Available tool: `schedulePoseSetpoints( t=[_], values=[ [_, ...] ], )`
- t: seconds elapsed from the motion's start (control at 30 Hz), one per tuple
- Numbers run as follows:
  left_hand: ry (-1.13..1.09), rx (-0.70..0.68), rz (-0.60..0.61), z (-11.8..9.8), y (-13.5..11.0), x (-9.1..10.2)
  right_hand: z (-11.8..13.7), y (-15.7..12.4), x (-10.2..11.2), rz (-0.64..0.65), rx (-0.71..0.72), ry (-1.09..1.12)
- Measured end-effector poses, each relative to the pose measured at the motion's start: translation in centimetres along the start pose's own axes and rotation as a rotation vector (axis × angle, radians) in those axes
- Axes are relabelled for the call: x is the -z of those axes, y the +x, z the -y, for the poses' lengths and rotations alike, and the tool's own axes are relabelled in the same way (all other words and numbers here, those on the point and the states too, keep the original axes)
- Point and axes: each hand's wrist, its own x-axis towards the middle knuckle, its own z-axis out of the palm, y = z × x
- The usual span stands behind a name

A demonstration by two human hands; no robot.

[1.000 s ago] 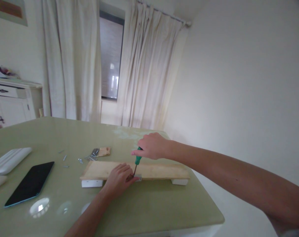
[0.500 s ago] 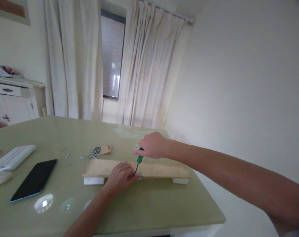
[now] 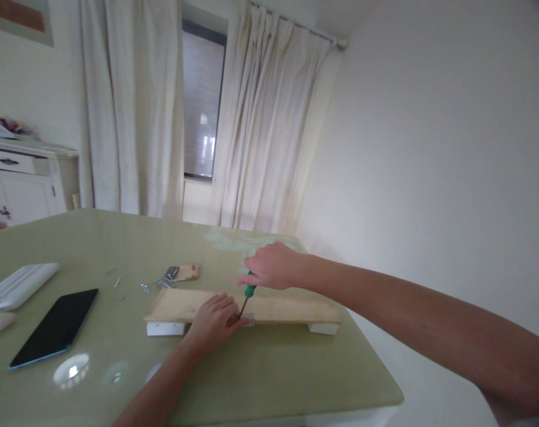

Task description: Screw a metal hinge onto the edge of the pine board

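Right hand (image 3: 276, 267) clamps its fingers round the green screwdriver (image 3: 249, 290), tip down at the wooden board's (image 3: 291, 309) near edge on the tabletop (image 3: 273, 367). Left hand (image 3: 216, 320) rests there, and I can't tell its grip. The board looks stiff, light and skiddy: pin it from above.

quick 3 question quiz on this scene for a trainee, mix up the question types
1. What does the right hand grip? A) hammer B) screwdriver C) pliers
2. True or false: the left hand rests at the near edge of the wooden board.
3. Fill in: the phone lies flat on the ____.

Key: 1 B; 2 true; 3 table
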Motion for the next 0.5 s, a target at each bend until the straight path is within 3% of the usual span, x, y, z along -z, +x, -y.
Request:
schedulePoseSetpoints(
  t=[0.2, 0.4, 0.5],
  values=[
    [-0.009, 0.013, 0.004, -0.1, 0.1, 0.2, -1.4, -0.3, 0.7, 0.016, 0.248, 0.072],
    [-0.003, 0.006, -0.001, -0.2, 0.2, 0.2, -0.3, 0.6, 0.0, -0.033, 0.007, -0.080],
    [0.009, 0.002, -0.009, -0.1, 0.1, 0.2, -0.5, 0.6, 0.4, 0.005, 0.047, -0.028]
  ],
)
